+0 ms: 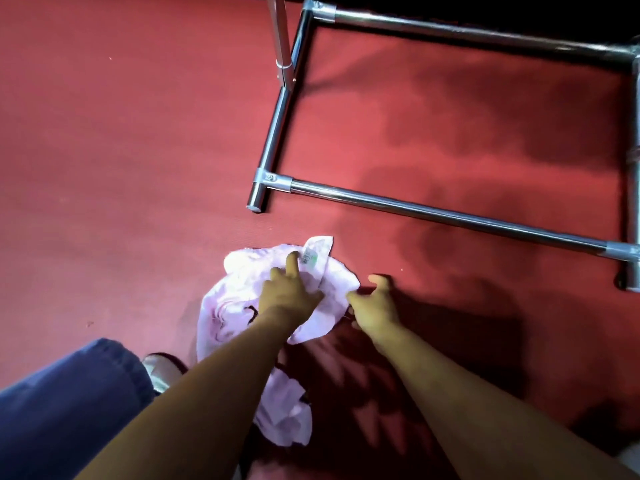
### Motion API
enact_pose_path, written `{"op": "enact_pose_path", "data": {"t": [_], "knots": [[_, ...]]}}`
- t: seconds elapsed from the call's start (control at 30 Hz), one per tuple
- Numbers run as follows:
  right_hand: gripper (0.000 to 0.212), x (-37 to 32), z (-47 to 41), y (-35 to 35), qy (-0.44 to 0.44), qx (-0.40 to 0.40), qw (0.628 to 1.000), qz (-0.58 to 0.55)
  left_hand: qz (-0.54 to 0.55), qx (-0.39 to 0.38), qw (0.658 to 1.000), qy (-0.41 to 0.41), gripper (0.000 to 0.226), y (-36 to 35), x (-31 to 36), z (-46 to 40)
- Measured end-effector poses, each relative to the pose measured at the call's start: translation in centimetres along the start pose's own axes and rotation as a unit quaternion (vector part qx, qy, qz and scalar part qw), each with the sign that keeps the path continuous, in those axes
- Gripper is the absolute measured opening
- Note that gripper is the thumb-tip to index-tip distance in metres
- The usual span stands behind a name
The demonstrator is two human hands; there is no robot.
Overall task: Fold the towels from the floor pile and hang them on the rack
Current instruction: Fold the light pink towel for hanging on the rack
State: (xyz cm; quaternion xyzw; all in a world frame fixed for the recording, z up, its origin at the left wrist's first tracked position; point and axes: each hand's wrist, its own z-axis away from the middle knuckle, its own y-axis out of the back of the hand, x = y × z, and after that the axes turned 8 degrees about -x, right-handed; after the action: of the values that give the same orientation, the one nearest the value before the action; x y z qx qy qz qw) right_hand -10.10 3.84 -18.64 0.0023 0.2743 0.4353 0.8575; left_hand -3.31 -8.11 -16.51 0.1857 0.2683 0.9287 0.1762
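Head view: the crumpled pale pink towel lies on the red floor, partly hidden under the left arm, its length running toward the viewer. Left hand grips it, fingers curled into the cloth. Right hand is spread at its edge, holding nothing I can see. The chrome rack base sits beyond, cut off at right.

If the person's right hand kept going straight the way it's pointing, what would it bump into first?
Probably nothing soon: the right hand points up the picture across bare red carpet. The first thing in that line looks like the shiny metal rack's near bottom bar, though depth is hard to judge.
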Motion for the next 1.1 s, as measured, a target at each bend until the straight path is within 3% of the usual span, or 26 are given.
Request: {"op": "enact_pose_path", "data": {"t": [0.13,0.23,0.33,0.43,0.53,0.6,0.73,0.83,0.93,1.0,1.1], "knots": [[0.046,-0.1,-1.0,-1.9,-0.004,-0.022,0.996,-0.086,0.005,0.036,0.999,-0.006,0.070,-1.3,0.0,-0.6],[0.005,0.1,0.0,-2.4,-0.005,-0.071,0.992,-0.107,0.050,0.011,0.998,-0.026,0.039,-2.4,0.3,0.1],[0.024,0.8,1.0,-1.0,0.010,-0.070,0.992,-0.103,0.106,-0.010,0.992,-0.071,0.015,-2.3,0.8,1.9],[0.014,-0.2,4.1,1.9,0.050,-0.081,0.987,-0.129,0.191,-0.033,0.976,-0.096,0.023,-1.1,1.9,4.1],[0.013,-2.2,7.7,5.2,0.083,-0.076,0.977,-0.181,0.288,-0.039,0.947,-0.140,0.009,0.9,4.3,7.2],[0.018,-3.7,10.5,7.4,0.124,-0.066,0.969,-0.203,0.319,-0.033,0.932,-0.169,0.020,2.6,6.5,10.2],[0.021,-6.4,16.7,11.4,0.187,-0.034,0.951,-0.244,0.283,0.063,0.929,-0.229,0.014,5.2,9.3,16.2],[0.026,-7.7,21.4,14.8,0.218,0.026,0.931,-0.293,0.381,0.122,0.873,-0.280,0.016,7.7,10.8,21.3],[0.022,-9.2,26.3,18.5,0.266,0.089,0.913,-0.295,0.498,0.059,0.800,-0.330,0.019,11.1,13.2,27.7],[0.031,-10.4,29.5,20.7,0.294,0.094,0.905,-0.293,0.462,0.069,0.800,-0.377,0.010,12.7,14.6,30.7],[0.038,-11.8,35.4,24.4,0.358,0.074,0.902,-0.229,0.365,0.119,0.816,-0.431,0.022,15.4,16.9,34.7]]}}
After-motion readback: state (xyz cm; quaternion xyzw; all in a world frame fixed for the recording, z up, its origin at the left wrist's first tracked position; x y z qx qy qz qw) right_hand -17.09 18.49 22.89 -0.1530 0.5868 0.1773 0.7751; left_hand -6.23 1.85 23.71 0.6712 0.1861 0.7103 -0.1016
